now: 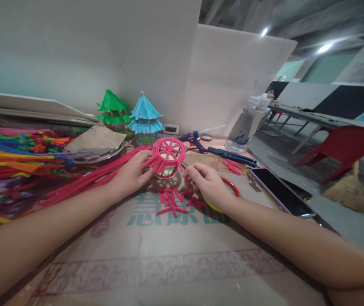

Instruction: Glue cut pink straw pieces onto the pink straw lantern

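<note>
My left hand (134, 172) is closed on the left side of a round pink pipe-cleaner frame (169, 148). The frame has spokes like a wheel, and pink strips slope down from its front. A pale greenish round part (166, 171) shows beneath it. Just right of the frame, my right hand (204, 182) has its fingers curled in a pinch; a small dark tip shows at them, too unclear to name. Short cut pink pipe-cleaner pieces (173, 204) lie on the table below the frame. Orange and yellow loop handles (232, 185) are partly hidden behind my right hand.
Long pink pipe cleaners (83, 182) and a multicoloured heap (16, 165) lie left. Green (113, 106) and blue (145, 117) pavilion models stand behind. A glue gun (194, 140), blue cutter (232, 156), water bottle (245, 123) and phone (282, 191) are to the right.
</note>
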The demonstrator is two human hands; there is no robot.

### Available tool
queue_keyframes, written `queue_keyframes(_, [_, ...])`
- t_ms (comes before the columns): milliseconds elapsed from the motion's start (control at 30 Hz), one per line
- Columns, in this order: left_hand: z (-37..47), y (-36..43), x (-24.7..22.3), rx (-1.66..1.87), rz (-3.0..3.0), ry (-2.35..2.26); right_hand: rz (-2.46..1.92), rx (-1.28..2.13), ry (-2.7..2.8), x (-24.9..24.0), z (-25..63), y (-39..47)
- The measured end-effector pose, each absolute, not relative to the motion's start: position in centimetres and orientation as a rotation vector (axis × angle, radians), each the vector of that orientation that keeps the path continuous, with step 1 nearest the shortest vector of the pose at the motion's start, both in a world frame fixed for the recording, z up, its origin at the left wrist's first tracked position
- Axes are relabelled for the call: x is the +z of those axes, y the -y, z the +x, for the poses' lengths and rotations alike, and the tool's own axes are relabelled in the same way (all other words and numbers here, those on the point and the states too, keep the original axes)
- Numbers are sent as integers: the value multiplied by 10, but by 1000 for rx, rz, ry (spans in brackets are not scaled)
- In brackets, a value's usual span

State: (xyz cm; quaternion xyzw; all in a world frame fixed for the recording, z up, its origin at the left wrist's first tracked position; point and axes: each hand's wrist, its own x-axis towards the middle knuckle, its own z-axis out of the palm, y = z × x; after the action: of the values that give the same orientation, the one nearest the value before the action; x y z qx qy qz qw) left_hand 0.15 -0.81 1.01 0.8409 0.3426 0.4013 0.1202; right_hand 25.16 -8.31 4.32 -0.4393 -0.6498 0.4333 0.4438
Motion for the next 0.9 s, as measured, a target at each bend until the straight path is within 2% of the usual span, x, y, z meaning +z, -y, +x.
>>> queue_keyframes(467, [2, 12, 15, 1157, 2539, -1007, -1063, 1142, 1683, 45, 251, 85])
queue_keyframes(900, [1, 5, 10, 1082, 2485, -1088, -1082, 1040, 1669, 42, 253, 81])
